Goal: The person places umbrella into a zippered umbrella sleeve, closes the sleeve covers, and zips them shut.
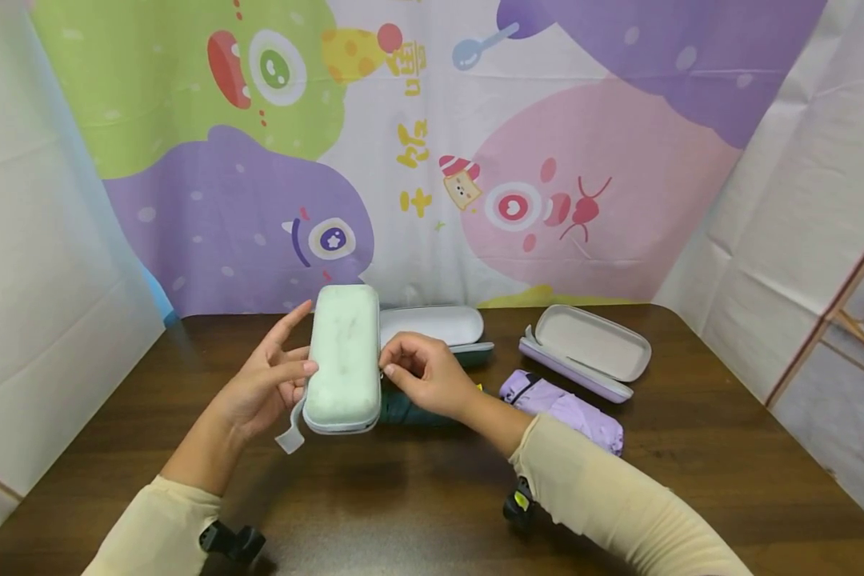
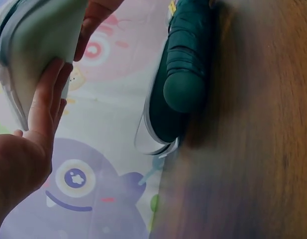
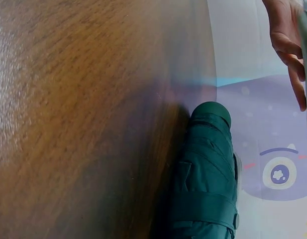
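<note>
A mint green zippered case [image 1: 343, 352] is held up off the table, closed, with a pale wrist strap hanging at its lower left. My left hand [image 1: 262, 384] holds its left side, thumb at the front edge and the other fingers partly hidden behind. On the opposite side, my right hand [image 1: 432, 376] pinches the small zipper pull [image 1: 382, 372] at the case's edge. In the left wrist view, fingers [image 2: 46, 99] lie along the case [image 2: 39, 55]. Below the case, a folded dark green umbrella [image 3: 205, 164] lies on the table, partly covered in the head view.
A dark green case [image 1: 475, 354] with a pale lining lies unzipped behind the hands. Over to the right, a lavender case [image 1: 576, 372] lies open, with a folded lilac umbrella [image 1: 565, 408] in front of it. A cartoon-printed curtain [image 1: 418, 264] hangs behind the wooden table [image 1: 374, 512].
</note>
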{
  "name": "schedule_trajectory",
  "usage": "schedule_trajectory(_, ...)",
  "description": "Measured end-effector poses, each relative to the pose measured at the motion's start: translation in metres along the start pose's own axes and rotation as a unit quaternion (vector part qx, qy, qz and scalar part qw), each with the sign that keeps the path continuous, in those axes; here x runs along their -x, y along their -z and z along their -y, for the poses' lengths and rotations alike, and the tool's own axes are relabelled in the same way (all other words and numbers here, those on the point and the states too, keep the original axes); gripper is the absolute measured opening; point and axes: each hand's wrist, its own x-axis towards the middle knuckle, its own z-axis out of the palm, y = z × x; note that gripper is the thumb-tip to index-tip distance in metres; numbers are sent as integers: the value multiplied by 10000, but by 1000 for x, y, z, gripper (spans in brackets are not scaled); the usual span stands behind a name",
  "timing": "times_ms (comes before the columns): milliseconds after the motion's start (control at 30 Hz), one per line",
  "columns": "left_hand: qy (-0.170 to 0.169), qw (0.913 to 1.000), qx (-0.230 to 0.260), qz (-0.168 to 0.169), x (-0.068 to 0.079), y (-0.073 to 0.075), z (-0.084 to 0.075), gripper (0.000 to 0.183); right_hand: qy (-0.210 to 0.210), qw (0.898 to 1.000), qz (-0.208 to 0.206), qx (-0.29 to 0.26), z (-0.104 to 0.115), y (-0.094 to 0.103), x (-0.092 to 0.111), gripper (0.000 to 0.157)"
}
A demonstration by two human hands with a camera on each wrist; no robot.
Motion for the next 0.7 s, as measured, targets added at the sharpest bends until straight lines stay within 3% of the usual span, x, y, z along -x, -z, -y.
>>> schedule_trajectory(167, 190, 9987, -183, 434, 2, 2, 0, 106, 66, 9998, 159, 38, 0, 2, -1, 6)
schedule_trajectory(267, 216, 9982, -353, 435, 3, 3, 2, 110, 119, 9996, 248, 62, 0, 3, -1, 7)
schedule_trajectory(500, -36, 9987, -361, -356, 0, 1, 6, 90, 310, 9988, 211, 311, 1, 3, -2, 7)
schedule_trajectory(700, -163, 9946, -217, -1003, -1, -1, 6, 88, 361, 9978, 26, 547, -1, 4, 0, 9)
